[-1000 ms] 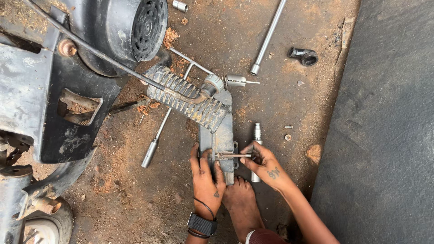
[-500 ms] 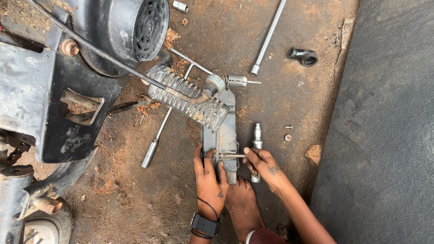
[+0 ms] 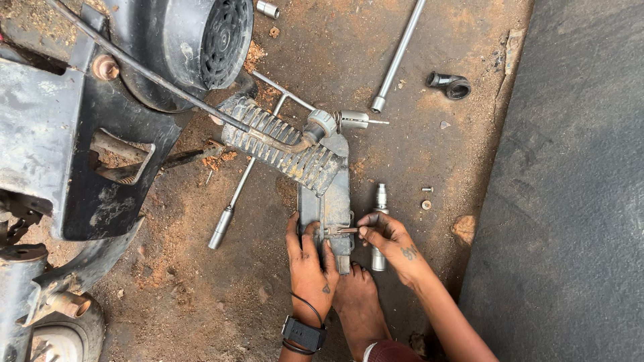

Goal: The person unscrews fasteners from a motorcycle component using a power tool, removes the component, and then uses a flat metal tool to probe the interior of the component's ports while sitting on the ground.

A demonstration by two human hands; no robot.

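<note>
The right hand (image 3: 392,245) has shifted in, fingers pinching a thin rusty pin (image 3: 343,230) against the grey metal casing (image 3: 329,201) on the dirt floor; the left hand (image 3: 310,258) stays flat, steadying it.

Your left hand (image 3: 310,265) is bare and smudged with dark grime across the knuckles and fingers, with a small dark mark on its back near the wrist. Just below it, on the wrist, you wear a black watch (image 3: 303,333) with a square face and a dark strap; a thin black cord loops around the wrist right above the watch. Your right hand (image 3: 396,245), to the right of the watch, is also bare and dirty, with a small dark tattoo on its back. Your foot (image 3: 359,302), between the two hands, is bare and dusty. At your knee, right of the watch, a dark red garment edge shows.
</note>
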